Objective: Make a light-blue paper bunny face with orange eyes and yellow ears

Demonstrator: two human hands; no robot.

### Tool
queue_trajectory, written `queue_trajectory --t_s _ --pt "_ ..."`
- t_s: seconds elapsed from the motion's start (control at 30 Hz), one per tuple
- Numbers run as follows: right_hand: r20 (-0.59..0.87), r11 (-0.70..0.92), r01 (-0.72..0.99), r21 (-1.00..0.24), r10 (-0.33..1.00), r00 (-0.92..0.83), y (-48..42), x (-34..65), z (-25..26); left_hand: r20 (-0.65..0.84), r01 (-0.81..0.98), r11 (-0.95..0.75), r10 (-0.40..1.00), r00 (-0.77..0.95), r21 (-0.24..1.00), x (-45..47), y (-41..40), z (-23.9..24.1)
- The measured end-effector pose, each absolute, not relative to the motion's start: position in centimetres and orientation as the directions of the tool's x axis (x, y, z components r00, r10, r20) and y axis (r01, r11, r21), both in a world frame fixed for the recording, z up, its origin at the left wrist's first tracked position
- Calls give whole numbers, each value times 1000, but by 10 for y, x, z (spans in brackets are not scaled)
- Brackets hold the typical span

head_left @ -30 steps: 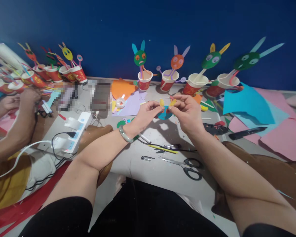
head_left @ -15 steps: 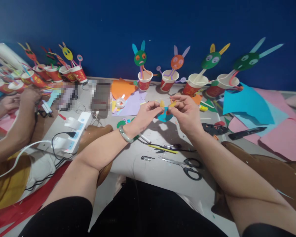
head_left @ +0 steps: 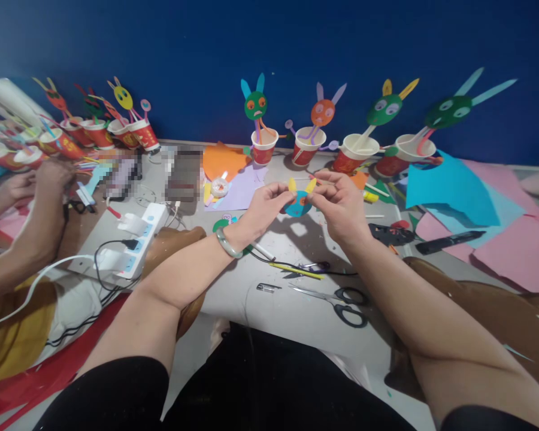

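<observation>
Between both hands, above the grey table, I hold a small blue paper disc with two yellow ears and orange marks on its face. My left hand, with a green bangle on the wrist, pinches its left edge. My right hand pinches the right edge by the right ear. The disc's face is turned toward me.
Paper cups with rabbit figures stand along the blue wall. Scissors, a yellow stick and a black marker lie on the table. Blue and pink sheets are at right. Another person's hands and a power strip are at left.
The blue disc has been turned up so its face with the yellow ears shows toward me. Both hands stayed almost in place.
</observation>
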State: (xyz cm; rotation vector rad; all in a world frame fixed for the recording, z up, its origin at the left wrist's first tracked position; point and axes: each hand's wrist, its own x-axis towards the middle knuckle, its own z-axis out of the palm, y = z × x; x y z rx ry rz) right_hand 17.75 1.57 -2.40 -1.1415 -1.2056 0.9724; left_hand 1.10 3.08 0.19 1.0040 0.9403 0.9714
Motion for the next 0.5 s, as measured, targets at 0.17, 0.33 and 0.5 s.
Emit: queue_trajectory --t_s 0.17,0.33,0.5 --pt "188 181 59 -982 968 164 16 177 -26 -155 -209 214 952 264 954 11 34 -3" --pt "177 174 33 -984 964 198 18 177 -29 -162 -233 223 954 253 947 10 36 -5" --pt "174 170 35 -985 969 173 20 179 -30 -185 -228 249 946 267 941 10 35 -2"
